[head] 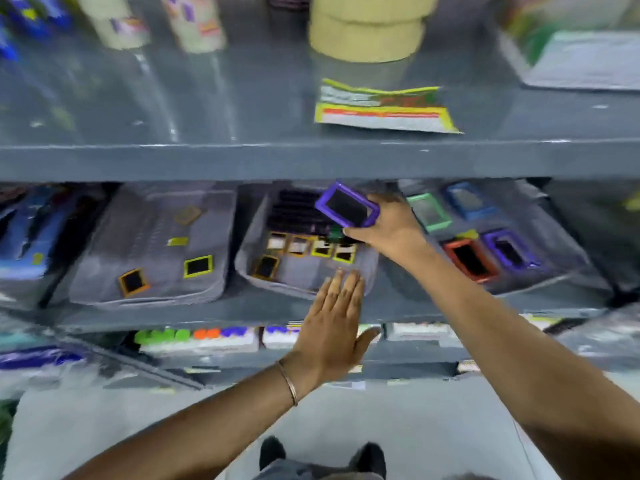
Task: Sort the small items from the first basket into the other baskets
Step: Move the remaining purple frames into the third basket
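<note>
Three grey baskets stand side by side on a grey shelf. The middle basket (249, 271) holds several small framed slates with yellow and orange rims. My right hand (388, 230) is over its far right corner, shut on a purple-framed slate (346, 209) held tilted above the basket. My left hand (332, 323) is flat and open, fingers together, resting at the middle basket's front rim. The left basket (104, 271) holds a yellow-framed slate (198, 266) and an orange-framed one (133, 281). The right basket (554, 271) holds green, blue, orange and purple slates.
The shelf above carries tape rolls (367, 32) and a flat yellow-green packet (381, 109). Its front edge (311, 161) overhangs the baskets. A lower shelf holds boxes with coloured caps (194, 337). Blue packs (24, 233) stand at the far left. My shoes (322, 455) are on the floor below.
</note>
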Action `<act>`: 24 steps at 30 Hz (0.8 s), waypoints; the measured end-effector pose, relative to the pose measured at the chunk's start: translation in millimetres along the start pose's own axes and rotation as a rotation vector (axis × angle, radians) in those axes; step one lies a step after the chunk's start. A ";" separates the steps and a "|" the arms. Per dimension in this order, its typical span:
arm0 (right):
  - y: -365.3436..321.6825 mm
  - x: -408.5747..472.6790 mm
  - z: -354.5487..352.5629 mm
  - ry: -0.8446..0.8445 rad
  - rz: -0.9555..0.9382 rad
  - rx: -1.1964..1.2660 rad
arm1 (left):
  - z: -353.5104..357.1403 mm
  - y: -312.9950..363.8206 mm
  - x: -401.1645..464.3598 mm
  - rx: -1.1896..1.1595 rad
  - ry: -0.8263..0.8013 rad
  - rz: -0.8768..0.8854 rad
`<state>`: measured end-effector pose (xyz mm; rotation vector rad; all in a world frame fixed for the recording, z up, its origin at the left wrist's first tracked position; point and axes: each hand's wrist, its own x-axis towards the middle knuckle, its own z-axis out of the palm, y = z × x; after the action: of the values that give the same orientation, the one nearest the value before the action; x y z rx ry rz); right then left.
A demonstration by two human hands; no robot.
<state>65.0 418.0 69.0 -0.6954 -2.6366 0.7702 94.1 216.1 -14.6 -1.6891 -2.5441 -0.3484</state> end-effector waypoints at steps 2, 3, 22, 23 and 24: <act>47.4 -14.8 -27.6 0.017 0.094 0.004 | 7.2 35.6 18.4 -0.031 -0.029 0.073; 69.2 -22.7 -40.5 0.042 0.154 -0.005 | 9.4 52.6 27.2 -0.040 -0.033 0.111; 252.7 -39.4 -122.1 -0.191 0.707 -0.255 | 43.2 155.9 105.8 0.127 -0.149 0.220; 252.2 -39.4 -122.1 -0.209 0.707 -0.259 | 43.7 156.4 105.4 0.122 -0.145 0.215; 251.1 -39.0 -122.4 -0.226 0.703 -0.270 | 44.0 157.0 105.3 0.113 -0.145 0.210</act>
<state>239.3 634.1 19.3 -1.7586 -2.7177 0.6855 199.5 379.1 -14.7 -1.9798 -2.3955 -0.0689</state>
